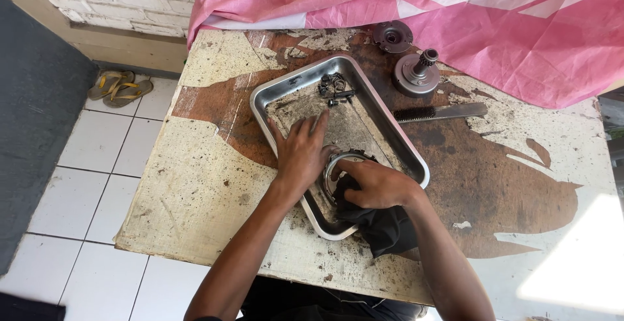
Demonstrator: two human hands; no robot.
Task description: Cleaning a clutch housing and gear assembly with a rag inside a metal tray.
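Currently, a round metal part (339, 165) in the steel tray (390, 132) near the bench's front edge is steadied by the flat, open left hand (300, 155) and wiped with a black rag (383, 227) gripped by the closed right hand (377, 187).

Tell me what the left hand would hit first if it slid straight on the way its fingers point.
Probably the small dark metal parts heaped at the tray's far end; the left hand points up the steel tray toward them.
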